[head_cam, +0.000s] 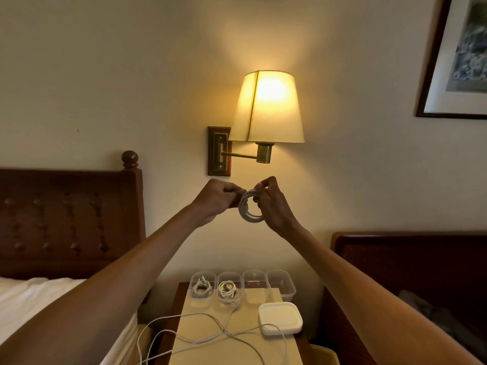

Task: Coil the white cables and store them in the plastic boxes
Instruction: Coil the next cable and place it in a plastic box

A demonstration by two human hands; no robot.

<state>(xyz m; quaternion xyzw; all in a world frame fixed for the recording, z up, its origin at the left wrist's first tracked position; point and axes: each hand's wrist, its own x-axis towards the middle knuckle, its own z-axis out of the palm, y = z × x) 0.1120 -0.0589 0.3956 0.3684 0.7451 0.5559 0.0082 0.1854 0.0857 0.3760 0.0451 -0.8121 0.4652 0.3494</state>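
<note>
A coiled white cable (249, 214) hangs in the air in front of the wall, held up between both hands. My left hand (220, 200) pinches its left side with curled fingers. My right hand (272, 204) grips its right side, fingers hooked through the loop. Below, on the nightstand (181, 291), several clear plastic boxes stand in a row. The far-left box (201, 285) and the second box (228, 288) each hold a coiled white cable. The third box (254, 284) and the fourth box (280, 284) show no cable. Loose white cables (210, 335) sprawl over the nightstand's front.
A stack of white lids (280, 318) lies on the nightstand's right. A lit wall lamp (268, 109) hangs just above my hands. A bed with a wooden headboard (68, 219) is at left, a second headboard (408, 259) at right, and a framed picture (458, 56) at upper right.
</note>
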